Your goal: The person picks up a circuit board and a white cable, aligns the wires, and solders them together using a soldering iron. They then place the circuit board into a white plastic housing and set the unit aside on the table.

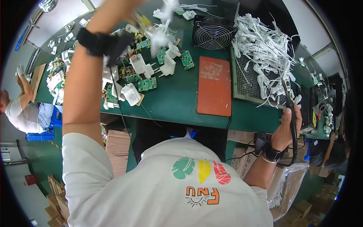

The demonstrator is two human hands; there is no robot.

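My right hand is closed round the dark handle of a soldering iron, whose tip points up toward the bundled white cables on the right. My left hand reaches far forward over the table and is cut off by the top edge, so its fingers do not show. Just beside it, a white plastic piece is smeared by motion. Below that arm lie green circuit boards and white plug housings, several of them loose on the green tabletop.
An orange-red pad lies mid-table, with a black fan behind it. The cables rest on a mesh-topped tray. At far left sits another person. A plastic-wrapped carton stands below the table on the right.
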